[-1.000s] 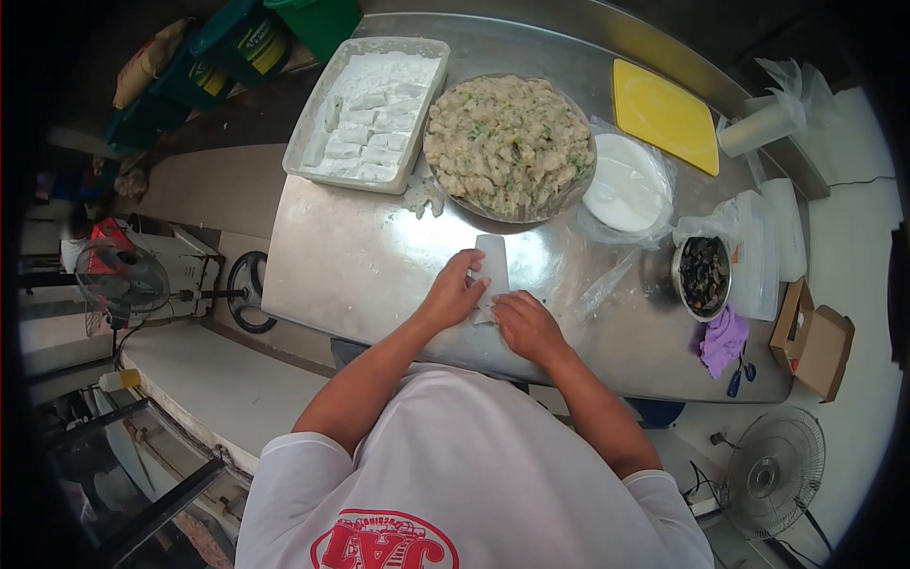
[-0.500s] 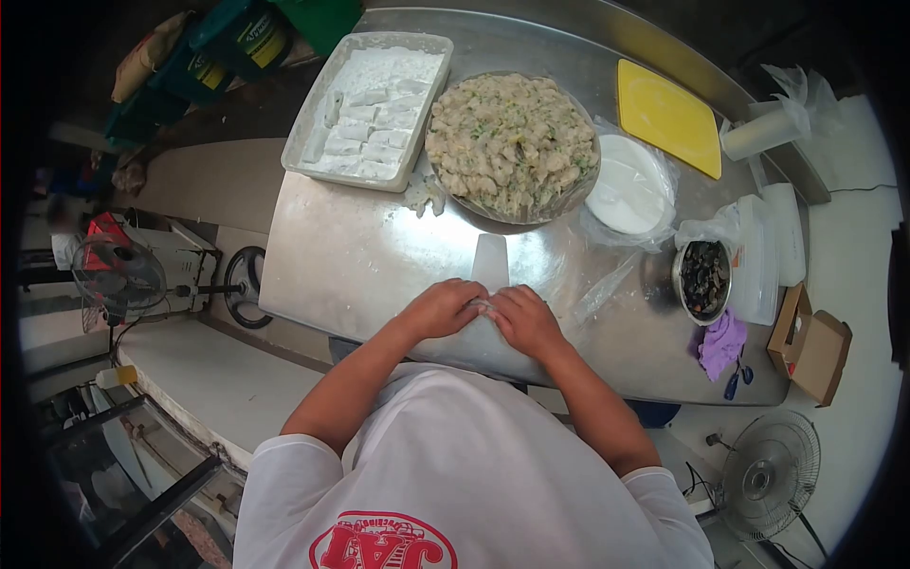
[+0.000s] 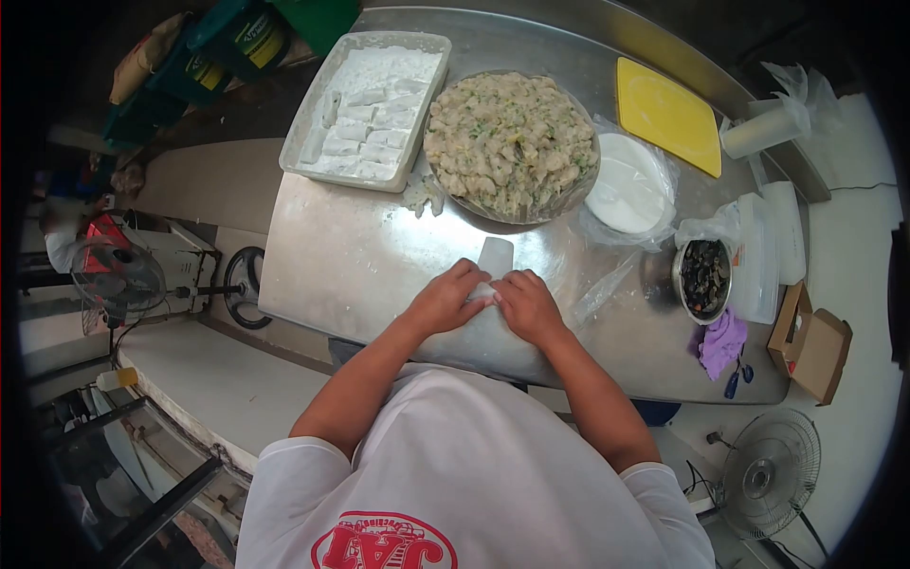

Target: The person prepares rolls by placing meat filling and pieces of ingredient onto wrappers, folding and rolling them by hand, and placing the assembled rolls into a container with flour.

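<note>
My left hand and my right hand meet near the front of the steel table, both with fingers closed on a pale, translucent wrapper. The wrapper's far end lies flat beyond my fingertips, while a rolled part shows between them. Whatever the roll contains is hidden. Beyond the hands stands a wide, round bowl heaped with minced filling flecked with green. To its left, a white tray holds several powdered rolls. A stack of round white wrappers in plastic lies to the bowl's right.
A yellow cutting board lies at the back right of the table. Farther right are a bowl of dark pieces, a purple cloth and an open cardboard box. A fan stands at the lower right.
Both hands have moved slightly forward along the wrapper, rolling it away from me. Less of its flat far end shows now.
</note>
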Demonstrator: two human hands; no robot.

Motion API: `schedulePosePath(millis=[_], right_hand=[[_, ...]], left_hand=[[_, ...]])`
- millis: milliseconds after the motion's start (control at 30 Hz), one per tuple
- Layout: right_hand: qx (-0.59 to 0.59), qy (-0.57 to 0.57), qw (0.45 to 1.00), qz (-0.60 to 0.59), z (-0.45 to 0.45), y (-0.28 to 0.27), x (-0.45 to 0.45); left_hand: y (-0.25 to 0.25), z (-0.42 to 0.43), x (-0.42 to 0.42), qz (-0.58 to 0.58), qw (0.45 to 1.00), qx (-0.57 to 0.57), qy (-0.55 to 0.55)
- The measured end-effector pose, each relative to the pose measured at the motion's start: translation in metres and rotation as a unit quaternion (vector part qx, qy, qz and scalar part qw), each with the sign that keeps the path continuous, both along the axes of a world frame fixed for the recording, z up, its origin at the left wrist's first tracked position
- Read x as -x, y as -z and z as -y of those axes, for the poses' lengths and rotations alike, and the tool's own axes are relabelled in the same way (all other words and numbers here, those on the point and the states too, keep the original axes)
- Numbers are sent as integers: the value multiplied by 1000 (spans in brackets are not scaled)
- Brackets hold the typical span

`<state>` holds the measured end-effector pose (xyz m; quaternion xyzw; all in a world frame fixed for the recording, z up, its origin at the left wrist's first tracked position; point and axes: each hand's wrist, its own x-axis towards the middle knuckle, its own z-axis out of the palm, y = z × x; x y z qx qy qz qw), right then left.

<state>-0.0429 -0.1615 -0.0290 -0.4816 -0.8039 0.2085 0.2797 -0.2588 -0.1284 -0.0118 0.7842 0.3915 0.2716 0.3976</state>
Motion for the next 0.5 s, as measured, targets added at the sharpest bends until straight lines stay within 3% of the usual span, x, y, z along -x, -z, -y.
schedulePosePath(millis=[100,200,433,500], right_hand=[[42,-16,999,24,-1,-4,1],[-8,26,999,-35,-1,-15,6],[35,0,999,17,-12,1,-2],[55,-7,998,25,-18,0,-2]], left_hand=[[12,-4,3,-35,998,-13,50],[15,-7,-1,-64,997,7,41],[3,-9,-6,-41,999,-1,10],[9,-14,-6,-80,996,39,19]])
